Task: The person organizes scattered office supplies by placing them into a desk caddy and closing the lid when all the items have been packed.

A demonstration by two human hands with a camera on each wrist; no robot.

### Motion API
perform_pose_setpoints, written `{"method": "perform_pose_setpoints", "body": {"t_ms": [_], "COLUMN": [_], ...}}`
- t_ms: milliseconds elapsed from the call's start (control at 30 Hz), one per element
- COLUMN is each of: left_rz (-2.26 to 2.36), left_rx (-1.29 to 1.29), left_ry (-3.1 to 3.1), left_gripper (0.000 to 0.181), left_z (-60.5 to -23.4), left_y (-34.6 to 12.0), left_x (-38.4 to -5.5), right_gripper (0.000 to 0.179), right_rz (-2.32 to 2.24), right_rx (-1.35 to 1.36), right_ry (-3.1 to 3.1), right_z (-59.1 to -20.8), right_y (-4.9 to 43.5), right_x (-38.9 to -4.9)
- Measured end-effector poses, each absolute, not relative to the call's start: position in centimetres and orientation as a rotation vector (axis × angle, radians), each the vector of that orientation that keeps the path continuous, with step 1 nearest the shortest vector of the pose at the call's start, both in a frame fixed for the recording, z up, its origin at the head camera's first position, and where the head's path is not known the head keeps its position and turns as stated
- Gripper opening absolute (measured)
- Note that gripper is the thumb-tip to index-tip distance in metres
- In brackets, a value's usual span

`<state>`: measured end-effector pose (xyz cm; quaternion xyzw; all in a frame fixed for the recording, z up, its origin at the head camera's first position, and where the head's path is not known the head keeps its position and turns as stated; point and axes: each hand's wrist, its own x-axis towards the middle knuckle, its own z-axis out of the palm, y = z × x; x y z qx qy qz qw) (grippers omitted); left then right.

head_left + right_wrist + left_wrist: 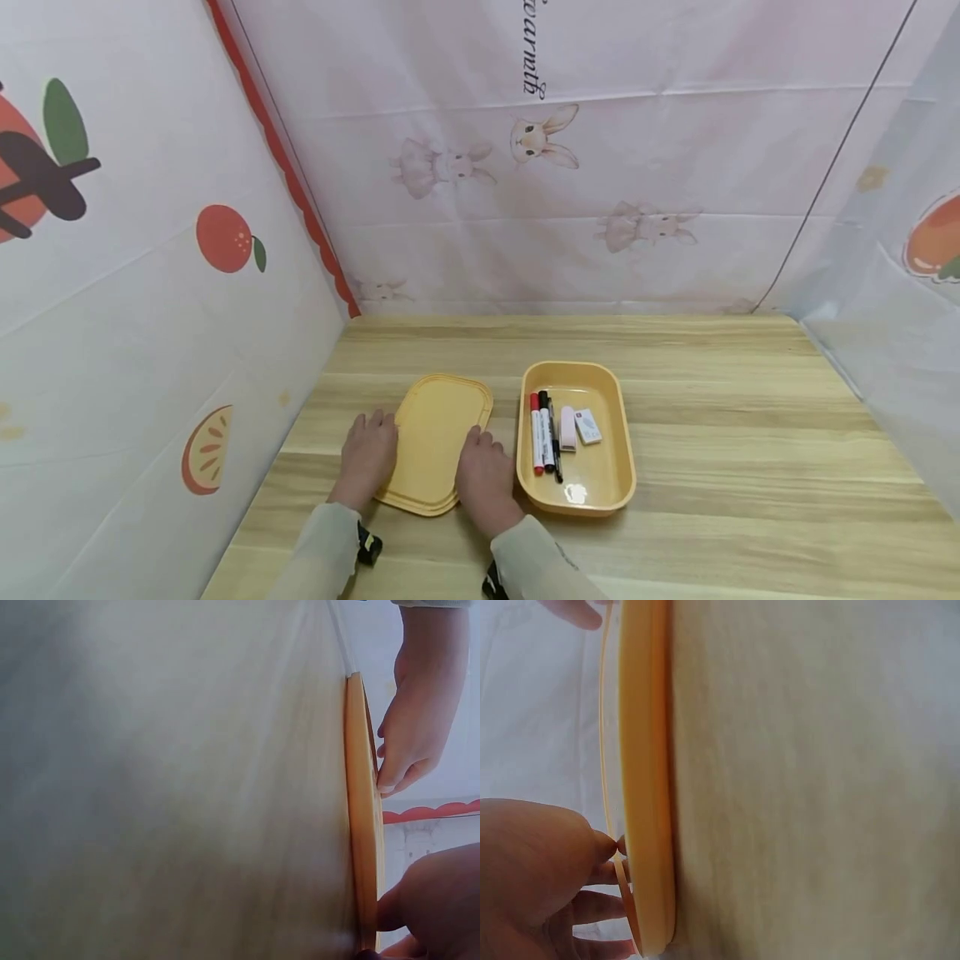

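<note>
A flat yellow lid (438, 442) with a grooved border lies on the wooden table, between both hands. At its left edge is my left hand (369, 454), pinching the rim; in the left wrist view its thumb (604, 846) meets the lid's side (645, 765). My right hand (486, 482) grips the opposite edge, thumb against the lid's side (363, 825) in the right wrist view. Just right of that hand stands a yellow box (628, 479), open on top. In it lie a red marker (536, 433), a black marker (547, 442), a thin black pen (557, 454) and a pale pink stapler (567, 429).
A small white packaged block (588, 426) lies beside the stapler in the box. The wooden table (750, 467) extends right of the box and behind it. Printed cloth walls (450, 258) enclose the table at the back, left and right.
</note>
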<state>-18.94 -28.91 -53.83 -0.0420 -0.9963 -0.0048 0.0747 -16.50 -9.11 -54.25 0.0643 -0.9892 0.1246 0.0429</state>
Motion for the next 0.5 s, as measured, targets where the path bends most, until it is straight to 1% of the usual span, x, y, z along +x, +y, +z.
{"method": "perform_pose_setpoints", "body": {"t_ms": [33, 200, 333, 500], "left_rz": [-0.077, -0.184, -0.209, -0.279], "left_rx": [-0.097, -0.058, -0.073, -0.058], "left_ry": [-2.989, -3.002, -2.988, -2.983], "left_gripper": [0.029, 0.035, 0.034, 0.032], "left_z": [-53.86, -53.57, -53.50, -53.51], "left_y": [-28.97, -29.30, -29.43, -29.44], "left_x": [-18.90, -18.70, -18.68, -18.83], "right_gripper": [0.045, 0.043, 0.042, 0.044], "right_rz": [0.372, 0.347, 0.361, 0.373], "right_rx": [0.203, 0.214, 0.210, 0.215], "right_ry": [-3.023, -3.025, -3.022, -3.038], "right_z": [-54.22, -54.07, -53.96, -53.93], "right_y": [-9.11, -9.15, -9.19, -9.21], "right_x": [-16.49, -16.53, -16.52, -16.54]}}
